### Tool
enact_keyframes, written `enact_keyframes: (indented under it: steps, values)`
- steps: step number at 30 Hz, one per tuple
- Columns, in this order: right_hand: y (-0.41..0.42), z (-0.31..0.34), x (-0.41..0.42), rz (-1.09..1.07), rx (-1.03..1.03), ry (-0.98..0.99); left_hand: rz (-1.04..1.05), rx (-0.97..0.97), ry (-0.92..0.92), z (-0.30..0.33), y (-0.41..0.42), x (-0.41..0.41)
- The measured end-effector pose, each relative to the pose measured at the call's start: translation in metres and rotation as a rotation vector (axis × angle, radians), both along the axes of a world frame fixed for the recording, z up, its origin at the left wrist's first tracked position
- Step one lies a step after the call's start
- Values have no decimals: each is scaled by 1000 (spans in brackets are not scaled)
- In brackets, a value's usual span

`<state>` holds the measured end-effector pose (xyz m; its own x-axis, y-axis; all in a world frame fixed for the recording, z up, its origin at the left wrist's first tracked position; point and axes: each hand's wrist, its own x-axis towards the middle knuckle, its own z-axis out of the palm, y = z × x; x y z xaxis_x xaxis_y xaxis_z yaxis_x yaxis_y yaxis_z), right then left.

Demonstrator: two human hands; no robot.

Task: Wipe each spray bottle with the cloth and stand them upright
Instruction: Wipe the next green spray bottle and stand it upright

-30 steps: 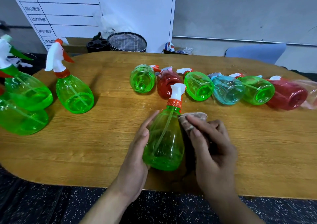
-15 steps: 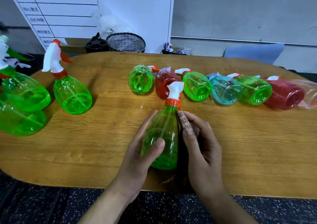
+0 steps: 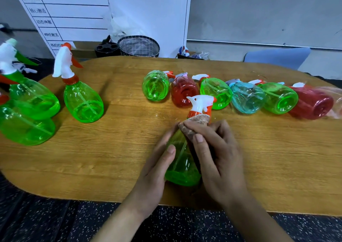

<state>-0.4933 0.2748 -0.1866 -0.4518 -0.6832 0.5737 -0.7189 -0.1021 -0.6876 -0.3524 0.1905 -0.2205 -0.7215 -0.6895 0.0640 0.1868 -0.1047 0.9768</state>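
A green spray bottle [image 3: 182, 169] with a white and orange trigger head stands near the table's front edge. My left hand [image 3: 155, 169] grips its left side, thumb across the front. My right hand [image 3: 218, 160] presses a brown cloth [image 3: 194, 125] against the bottle's shoulder and right side, fingers curled over the cloth. Behind it several bottles lie on their sides in a row: green [image 3: 155, 87], red [image 3: 183, 91], green [image 3: 218, 93], blue [image 3: 247, 97], green [image 3: 278, 98], red [image 3: 311, 103]. Three green bottles stand upright at the left [image 3: 83, 103], [image 3: 34, 98], [image 3: 26, 128].
The wooden table [image 3: 111, 149] has rounded ends and a front edge close to my arms. Beyond its far edge stand a mesh basket [image 3: 138, 46], a black holder [image 3: 107, 48], a white board [image 3: 64, 10] and a blue chair back [image 3: 277, 56]. A clear bottle [image 3: 335, 104] is at the right edge.
My right hand moved the cloth up from the bottle's right side to its shoulder below the orange collar. My left thumb closed across the bottle's front, and the trigger head turned.
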Motion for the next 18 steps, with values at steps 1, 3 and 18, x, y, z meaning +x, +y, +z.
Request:
enact_keyframes:
  steps: [1,3,18]
  values:
    - [2,0,1,23,3,31,9,-7,-3,0,-1,0]
    - [8,-3,3,78,1,113,42,-38,-13,2,-1,0]
    - [9,3,2,4,-114,-17,40,3,-8,13,4,-3]
